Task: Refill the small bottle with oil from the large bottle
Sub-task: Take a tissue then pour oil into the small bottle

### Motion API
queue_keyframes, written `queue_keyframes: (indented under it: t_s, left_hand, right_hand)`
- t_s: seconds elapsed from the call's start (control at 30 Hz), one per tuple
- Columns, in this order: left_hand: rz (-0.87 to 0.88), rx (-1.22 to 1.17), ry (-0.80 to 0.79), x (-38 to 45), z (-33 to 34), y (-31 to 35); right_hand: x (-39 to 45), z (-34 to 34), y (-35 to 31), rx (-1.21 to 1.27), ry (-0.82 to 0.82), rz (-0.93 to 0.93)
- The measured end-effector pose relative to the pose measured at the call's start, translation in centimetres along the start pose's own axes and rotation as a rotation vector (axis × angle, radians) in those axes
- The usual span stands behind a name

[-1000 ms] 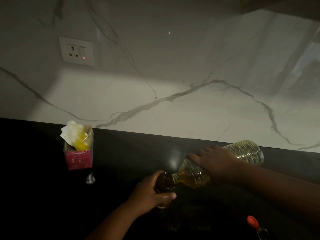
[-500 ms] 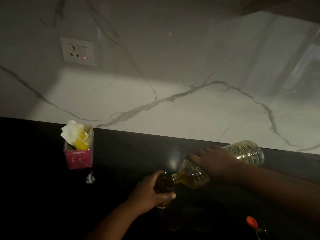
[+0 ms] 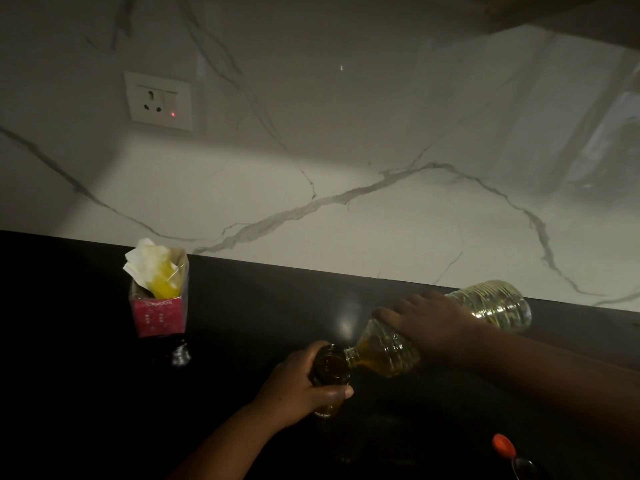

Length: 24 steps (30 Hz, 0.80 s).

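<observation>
- My left hand (image 3: 298,386) wraps the small bottle (image 3: 330,367), upright on the dark counter (image 3: 242,323)
- My right hand (image 3: 429,323) grips the large bottle (image 3: 491,303), tipped, mouth at the small bottle's rim from 2 o'clock
- Red cap (image 3: 504,445) at 4 o'clock, well apart

Left hand (image 3: 298,386) grips small dark bottle (image 3: 330,370) upright on black countertop (image 3: 242,323), fingers wrapped round its neck. Right hand (image 3: 429,323) holds large clear bottle (image 3: 485,308) tipped nearly horizontal, neck down-left, mouth touching the small bottle's opening; yellow oil pooled at the neck end. Pink carton (image 3: 157,313) with white tissue and a yellow item stands at left, near the marble backsplash (image 3: 381,220). Wall socket (image 3: 159,100) shows 1 red light. Orange cap (image 3: 504,446) lies bottom right.
</observation>
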State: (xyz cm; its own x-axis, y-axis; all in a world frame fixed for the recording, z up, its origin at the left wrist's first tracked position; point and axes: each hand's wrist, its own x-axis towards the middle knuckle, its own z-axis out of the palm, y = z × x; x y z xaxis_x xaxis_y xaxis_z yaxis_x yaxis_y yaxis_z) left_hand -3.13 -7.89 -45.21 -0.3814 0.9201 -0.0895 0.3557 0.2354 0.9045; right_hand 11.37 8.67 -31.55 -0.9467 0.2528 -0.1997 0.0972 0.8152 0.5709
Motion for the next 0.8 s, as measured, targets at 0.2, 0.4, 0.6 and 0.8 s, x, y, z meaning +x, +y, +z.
queue_keyframes:
  t_s: [0.2, 0.4, 0.6, 0.8]
  left_hand:
    - [-0.004, -0.019, -0.01, -0.08, -0.14, 0.12]
    - [0.007, -0.003, -0.004, -0.13, -0.19, 0.27]
    - [0.021, 0.003, -0.005, -0.19, -0.14, 0.32]
    - [0.035, -0.005, -0.003, -0.28, -0.22, 0.52]
  right_hand:
    - [-0.09, 0.24, 0.01, -0.018, 0.038, -0.003]
    - [0.04, 0.46, -0.02, -0.022, 0.028, 0.004]
    - [-0.12, 0.19, -0.15, -0.019, 0.023, 0.008]
    - [0.05, 0.06, -0.15, -0.022, 0.015, 0.011]
